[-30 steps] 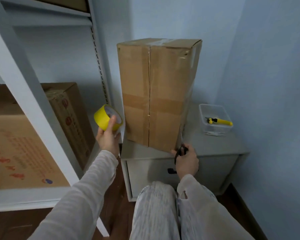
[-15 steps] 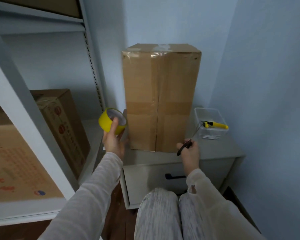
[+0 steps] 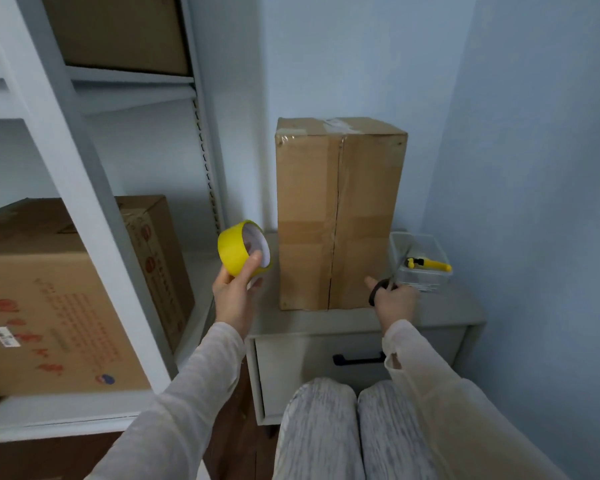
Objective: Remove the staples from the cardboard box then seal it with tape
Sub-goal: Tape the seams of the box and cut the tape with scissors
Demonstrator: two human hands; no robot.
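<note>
A tall brown cardboard box stands upright on a grey cabinet, its centre seam facing me and clear tape across its top and middle. My left hand holds a yellow tape roll up in the air, left of the box and apart from it. My right hand grips black-handled scissors at the box's lower right corner, index finger stretched toward the cardboard. The blades are hard to make out.
A clear plastic bin holding a yellow-handled tool sits right of the box. A white shelf rack with printed cardboard boxes fills the left side. Blue walls close in behind and to the right. My knees face the cabinet drawer.
The box has turned from tilted and angled to upright and square on the cabinet. My right hand moved right along its base with the scissors. The tape roll stays raised on the left.
</note>
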